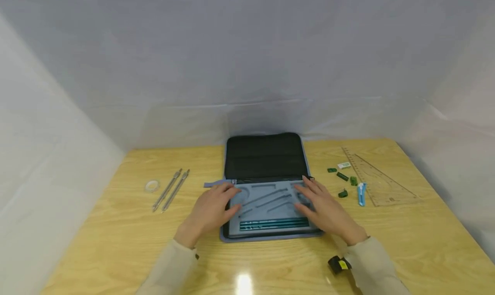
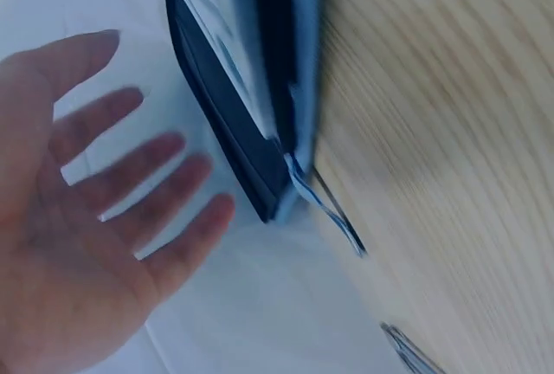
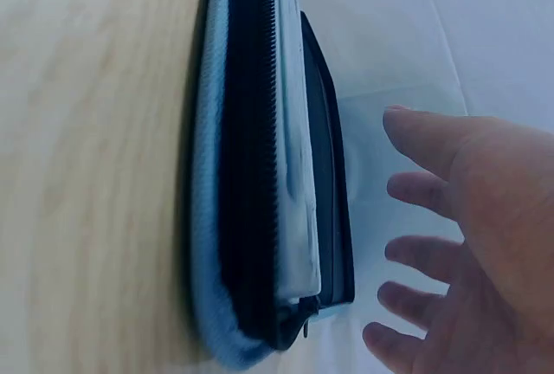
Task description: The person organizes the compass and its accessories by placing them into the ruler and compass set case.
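An unzipped case [image 1: 264, 157] lies on the table with its black lid raised at the back. Its grey tray [image 1: 255, 200] has shaped recesses, and teal pencils [image 1: 274, 224] lie side by side in the front slot. My left hand [image 1: 212, 207] hovers at the tray's left edge, fingers spread. Over the right edge is my right hand [image 1: 325, 207], also with spread fingers. Both wrist views show nothing held: the left palm [image 2: 78, 253] and the right hand [image 3: 485, 218] are apart from the case's side.
Left on the table are a white ring [image 1: 152, 185] and two slim silver pointed tools [image 1: 167, 191]. To the right lie a clear set square [image 1: 386, 196], a blue-and-white cutter [image 1: 361, 194], a white eraser [image 1: 343, 165] and several small green pieces [image 1: 342, 176]. A black-and-yellow object [image 1: 339, 265] sits by the right sleeve.
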A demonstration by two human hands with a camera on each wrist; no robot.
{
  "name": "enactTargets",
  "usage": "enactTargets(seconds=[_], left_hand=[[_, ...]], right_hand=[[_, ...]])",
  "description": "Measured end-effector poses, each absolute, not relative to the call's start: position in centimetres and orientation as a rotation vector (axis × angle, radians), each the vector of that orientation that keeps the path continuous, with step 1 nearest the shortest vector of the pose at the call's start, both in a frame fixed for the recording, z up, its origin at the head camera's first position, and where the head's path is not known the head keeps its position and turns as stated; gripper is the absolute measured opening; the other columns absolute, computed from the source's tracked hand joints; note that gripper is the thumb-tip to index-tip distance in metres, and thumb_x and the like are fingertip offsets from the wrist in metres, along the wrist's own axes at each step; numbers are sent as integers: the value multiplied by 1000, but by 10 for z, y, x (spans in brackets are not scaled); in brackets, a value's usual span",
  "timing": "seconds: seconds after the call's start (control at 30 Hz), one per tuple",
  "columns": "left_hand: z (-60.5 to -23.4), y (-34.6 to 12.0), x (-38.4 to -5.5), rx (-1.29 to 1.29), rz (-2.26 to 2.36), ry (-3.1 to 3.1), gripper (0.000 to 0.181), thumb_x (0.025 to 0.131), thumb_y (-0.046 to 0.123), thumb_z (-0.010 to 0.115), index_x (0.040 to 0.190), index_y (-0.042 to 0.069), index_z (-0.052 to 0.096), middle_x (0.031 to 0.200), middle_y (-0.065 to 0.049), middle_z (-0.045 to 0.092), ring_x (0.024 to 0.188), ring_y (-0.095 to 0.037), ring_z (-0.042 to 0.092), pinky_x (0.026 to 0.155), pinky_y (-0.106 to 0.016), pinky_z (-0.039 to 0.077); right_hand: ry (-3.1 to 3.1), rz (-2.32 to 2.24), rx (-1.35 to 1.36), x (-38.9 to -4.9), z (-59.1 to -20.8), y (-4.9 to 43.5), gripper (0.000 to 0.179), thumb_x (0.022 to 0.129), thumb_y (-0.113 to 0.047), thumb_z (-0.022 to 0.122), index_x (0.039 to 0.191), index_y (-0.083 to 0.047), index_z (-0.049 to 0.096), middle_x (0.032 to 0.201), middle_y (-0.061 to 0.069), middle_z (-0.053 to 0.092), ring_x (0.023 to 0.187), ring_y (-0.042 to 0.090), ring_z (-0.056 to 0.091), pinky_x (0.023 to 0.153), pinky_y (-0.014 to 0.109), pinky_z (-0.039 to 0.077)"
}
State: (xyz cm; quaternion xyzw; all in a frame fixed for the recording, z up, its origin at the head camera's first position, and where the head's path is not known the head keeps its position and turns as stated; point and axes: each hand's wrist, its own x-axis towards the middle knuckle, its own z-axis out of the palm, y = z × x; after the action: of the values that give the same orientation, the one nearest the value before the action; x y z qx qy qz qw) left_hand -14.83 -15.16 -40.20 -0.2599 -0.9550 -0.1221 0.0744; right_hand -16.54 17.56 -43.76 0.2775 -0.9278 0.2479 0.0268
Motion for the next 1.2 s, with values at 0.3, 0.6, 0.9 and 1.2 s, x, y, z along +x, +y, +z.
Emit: enactTargets(seconds=[0.3, 0.6, 0.9, 1.2], left_hand=[[-408, -189, -157, -399, -320, -2986, 59, 93, 40, 59, 141, 8, 46, 145, -21, 37, 130, -41, 36, 94, -64, 35], [-412, -229, -158, -278, -292, -3006, 56, 95, 32, 57, 138, -1, 44, 138, -24, 45, 123, -43, 44, 95, -58, 38], [-410, -260, -154, -82, -366, -3062, 51, 95, 25, 54, 133, -7, 46, 130, -31, 48, 114, -49, 49, 87, -60, 43], [-417, -279, -146, -10, -396, -3047, 46, 94, 20, 53, 129, -10, 50, 111, -28, 57, 91, -38, 59, 74, -52, 50]], right_hand=[[-2910, 719, 926, -176, -435, 159, 60, 98, -39, 51, 149, -12, 34, 155, 20, 15, 139, 44, 16, 106, 60, 21], [-2858, 727, 1046, -187, -428, 126, 58, 98, -41, 51, 147, -14, 38, 156, 17, 17, 140, 39, 18, 105, 58, 26], [-2883, 690, 1147, -188, -424, 92, 57, 99, -42, 49, 147, -15, 38, 157, 15, 15, 140, 37, 18, 104, 56, 28], [-2888, 680, 1217, -187, -420, 71, 57, 99, -45, 46, 149, -20, 35, 158, 10, 11, 142, 33, 16, 106, 54, 28]])
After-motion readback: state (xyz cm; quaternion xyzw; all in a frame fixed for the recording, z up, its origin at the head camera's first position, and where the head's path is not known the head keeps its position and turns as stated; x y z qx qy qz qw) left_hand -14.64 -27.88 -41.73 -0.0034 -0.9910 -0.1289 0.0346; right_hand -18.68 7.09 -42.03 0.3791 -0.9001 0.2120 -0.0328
